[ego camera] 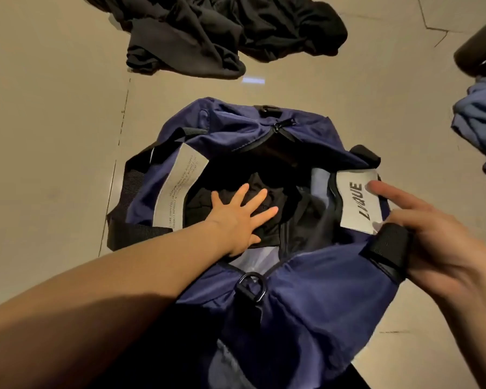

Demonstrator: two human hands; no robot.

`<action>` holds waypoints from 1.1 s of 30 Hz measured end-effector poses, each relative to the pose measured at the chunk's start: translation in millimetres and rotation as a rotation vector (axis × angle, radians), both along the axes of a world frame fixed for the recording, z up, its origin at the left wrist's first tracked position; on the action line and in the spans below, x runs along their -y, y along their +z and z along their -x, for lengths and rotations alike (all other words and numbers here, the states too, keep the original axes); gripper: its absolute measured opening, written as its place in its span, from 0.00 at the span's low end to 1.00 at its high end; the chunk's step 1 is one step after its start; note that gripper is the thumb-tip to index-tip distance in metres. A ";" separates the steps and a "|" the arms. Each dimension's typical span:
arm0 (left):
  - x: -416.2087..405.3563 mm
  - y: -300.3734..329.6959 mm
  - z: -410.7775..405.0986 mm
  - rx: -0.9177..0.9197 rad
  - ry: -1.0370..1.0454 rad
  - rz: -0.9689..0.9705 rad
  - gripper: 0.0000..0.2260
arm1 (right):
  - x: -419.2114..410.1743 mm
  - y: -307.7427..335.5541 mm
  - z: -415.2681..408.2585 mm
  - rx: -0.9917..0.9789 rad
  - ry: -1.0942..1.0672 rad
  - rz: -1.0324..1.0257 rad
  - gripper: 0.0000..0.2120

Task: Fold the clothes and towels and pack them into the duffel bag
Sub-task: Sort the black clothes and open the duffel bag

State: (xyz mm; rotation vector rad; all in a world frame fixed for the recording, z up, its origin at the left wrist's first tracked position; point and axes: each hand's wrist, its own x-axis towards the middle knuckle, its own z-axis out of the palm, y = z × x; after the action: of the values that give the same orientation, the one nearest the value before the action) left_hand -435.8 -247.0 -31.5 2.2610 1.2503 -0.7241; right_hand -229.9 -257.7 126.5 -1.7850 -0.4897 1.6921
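Navy nylon duffel bag (306, 299) sits unzipped on tan tiled floor (54, 136). Left hand (237, 217), fingers spread flat, presses folded black garment (208, 203) inside bag. Right hand (432, 234) grips black webbing handle (387, 245), index finger straight on the white label. Crumpled black clothes pile (222, 32) lies beyond.

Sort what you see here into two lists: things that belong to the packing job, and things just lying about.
Belongs to the job:
- navy duffel bag, open
- black garment inside it, pressed flat by the left hand
- right hand, gripping the bag's black handle
- crumpled black clothes on the floor
- blue garment at the right edge

Just lying about:
- dark cylindrical object, top right, unidentifiable
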 end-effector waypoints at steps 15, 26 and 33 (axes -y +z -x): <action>23.9 63.6 55.0 0.342 0.003 -0.705 0.17 | 32.5 -70.2 36.5 0.007 0.253 0.153 0.33; -67.8 48.5 109.2 0.242 0.196 -0.607 0.30 | 21.2 -94.7 36.1 1.122 0.787 -0.375 0.33; -112.9 50.3 111.9 0.268 0.238 -0.484 0.36 | -48.1 -101.3 73.8 1.356 1.060 -0.704 0.31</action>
State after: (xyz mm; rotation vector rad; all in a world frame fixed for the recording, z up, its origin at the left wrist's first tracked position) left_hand -547.7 -134.1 18.7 2.4046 1.6506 -0.0229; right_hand -303.7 -209.6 25.2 -1.8963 -2.5183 0.2338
